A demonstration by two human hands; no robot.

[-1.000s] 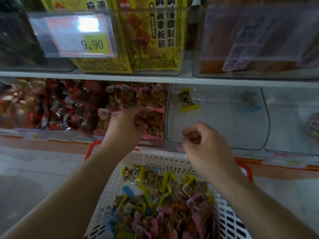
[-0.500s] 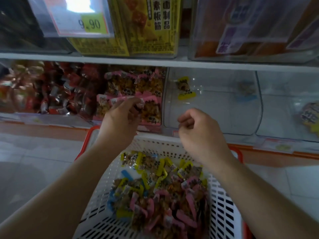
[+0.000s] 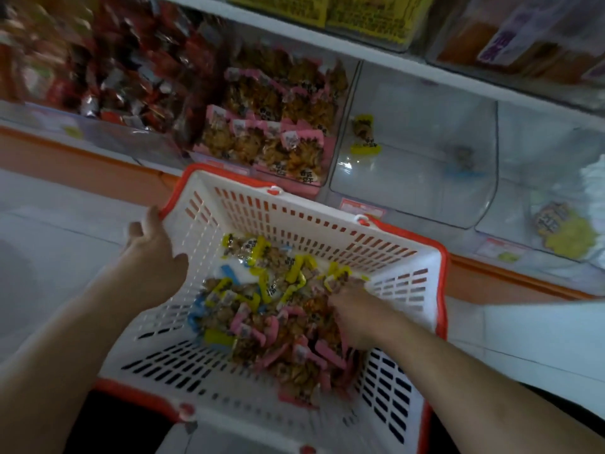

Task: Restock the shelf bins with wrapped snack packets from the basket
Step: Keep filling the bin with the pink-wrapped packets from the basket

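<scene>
The white basket (image 3: 248, 221) is gripped at its left rim by the left hand (image 3: 154, 253). The right hand (image 3: 355, 317) is buried among the heaped snack packets (image 3: 262, 309) inside; its finger state cannot be told. Packets are pointed every way.

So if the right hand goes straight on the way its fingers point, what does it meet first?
Probably the yellow packets in the basket: the right hand already lies among the packets, fingers pointing up-left into the pile. Depth is unclear.
</scene>
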